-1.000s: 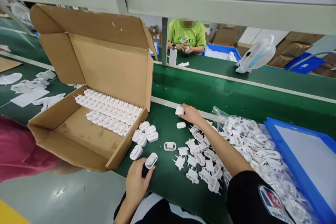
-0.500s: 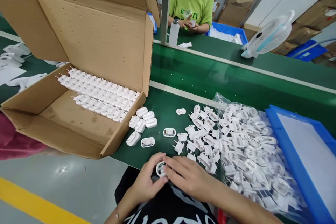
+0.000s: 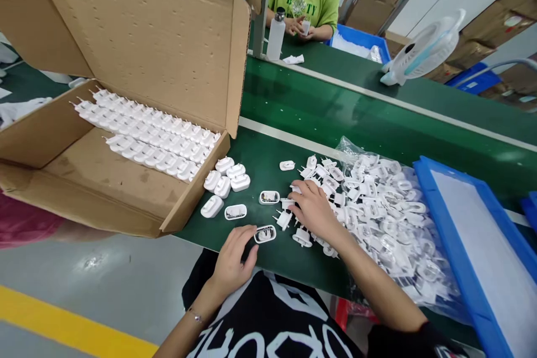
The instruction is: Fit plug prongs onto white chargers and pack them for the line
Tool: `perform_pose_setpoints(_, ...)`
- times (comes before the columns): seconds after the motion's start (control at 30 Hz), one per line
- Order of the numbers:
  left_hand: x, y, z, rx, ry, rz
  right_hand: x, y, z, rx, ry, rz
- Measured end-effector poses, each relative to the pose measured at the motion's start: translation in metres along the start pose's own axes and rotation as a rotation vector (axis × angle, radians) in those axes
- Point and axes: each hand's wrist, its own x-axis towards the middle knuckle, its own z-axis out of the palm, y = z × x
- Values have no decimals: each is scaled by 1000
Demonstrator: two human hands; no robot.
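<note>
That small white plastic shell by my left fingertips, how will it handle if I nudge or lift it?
The small white plastic shell looks hollow and thin-walled, so probably light and rigid. Lying flat, open side up, it seems unlikely to roll or tip. On the smooth green belt it would likely slide.

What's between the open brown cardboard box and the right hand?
Head view: loose white plastic charger shells, some open side up, on the green belt between the cardboard box and the right hand.
</note>
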Motion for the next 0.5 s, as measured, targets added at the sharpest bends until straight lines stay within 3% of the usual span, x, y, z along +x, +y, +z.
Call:
perform_pose_setpoints(0.07, -5, 1, -6, -2, 98, 39, -3, -1, -8, 98, 50, 16)
perform_pose_setpoints(0.13, -6, 4, -15, -48, 141, 66, -14, -6, -22, 337, 98, 47)
perform_pose_setpoints(0.2, -1, 12, -24, -148, 61, 71, -29, -19, -37, 644, 43, 65)
perform_pose_setpoints(0.27, 7, 22, -31, -283, -126, 27, -47, -39, -44, 903, -93, 84)
perform_pose_setpoints(0.37, 15, 38, -33, -425, -355, -142, -70, -72, -33, 1200, -178, 171)
perform_pose_setpoints(0.43, 15, 45, -28, -492, -377, -293, -80, -87, -18, 1326, -123, 213)
perform_pose_setpoints(0.5, 11, 46, -23, -553, -338, -454, -84, -93, -3, 1315, -82, 188)
